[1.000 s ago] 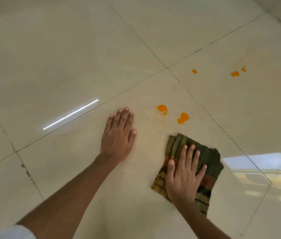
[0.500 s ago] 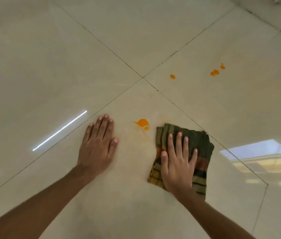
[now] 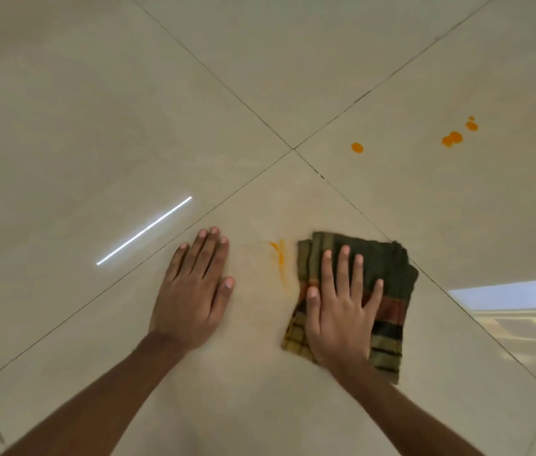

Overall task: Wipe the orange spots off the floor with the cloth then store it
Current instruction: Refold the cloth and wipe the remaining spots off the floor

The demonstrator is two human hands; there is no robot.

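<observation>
A folded dark green and orange striped cloth lies flat on the beige tiled floor. My right hand presses on it, palm down and fingers spread. Just left of the cloth runs a thin orange smear. My left hand rests flat on the bare tile beside the smear, fingers together, holding nothing. On the far right tile sit a single orange spot and a small cluster of orange spots.
Dark grout lines cross at a tile corner ahead of my hands. A bright strip of reflected light lies on the left tile, and a window reflection shines at the right edge.
My right hand has slid the cloth leftward over the two nearest orange spots; one is gone and the other is now a thin smear. My left hand stays planted.
</observation>
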